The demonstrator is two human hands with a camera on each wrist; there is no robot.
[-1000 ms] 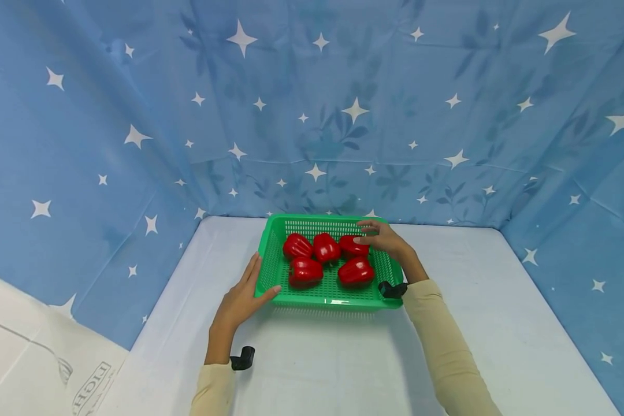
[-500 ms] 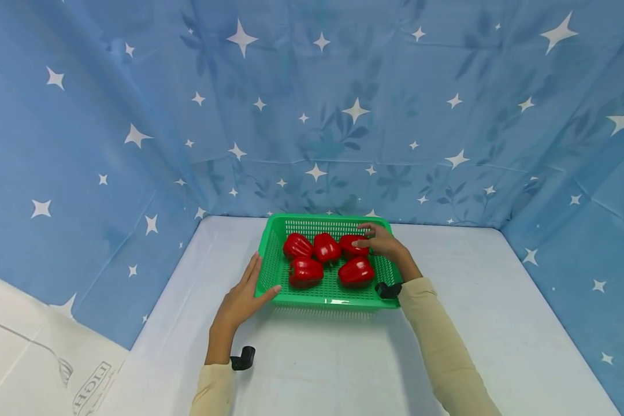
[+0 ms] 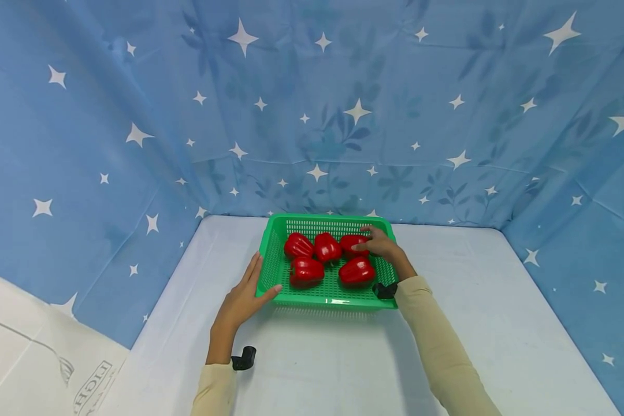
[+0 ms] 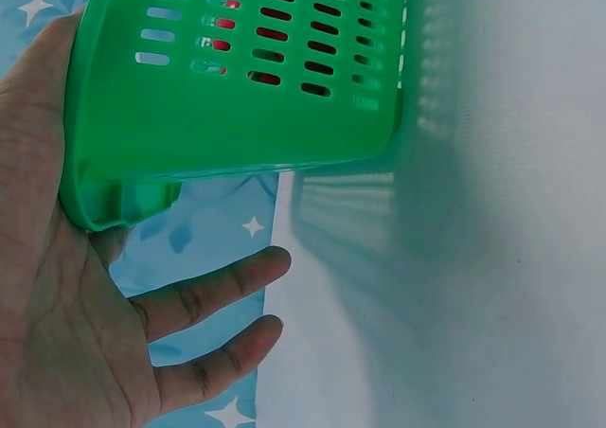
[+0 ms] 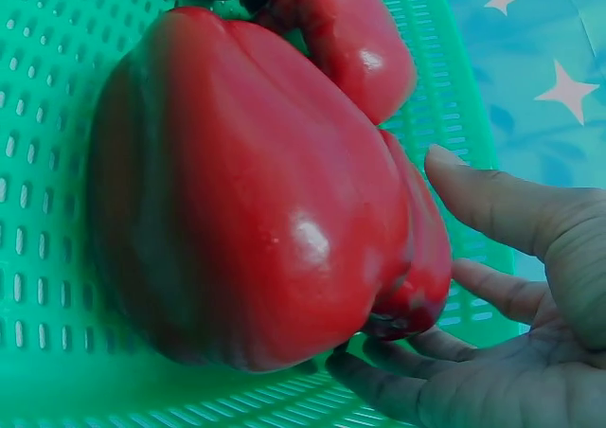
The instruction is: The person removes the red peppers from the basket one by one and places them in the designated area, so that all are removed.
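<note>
A green slotted plastic basket (image 3: 312,300) holds several red bell peppers, among them the front-right bell pepper (image 3: 357,271) and the front-left bell pepper (image 3: 306,272). My left hand (image 3: 243,297) lies along the basket's left side, palm touching the rim; in the left wrist view two of its fingers stretch out past the corner. Inside the basket, my right hand (image 3: 381,244) is at the back-right bell pepper (image 3: 347,245). In the right wrist view thumb and spread fingers lie on either side of that pepper's end, without a plain grip; the front-right pepper partly hides it.
The basket stands near the back of a white-covered table (image 3: 333,364). Behind and at the sides hangs a blue curtain (image 3: 312,115) with white stars. Each wrist carries a small black camera.
My right hand and forearm have shifted slightly left and lower over the back-right bell pepper. Left hand, basket and peppers stay in place.
</note>
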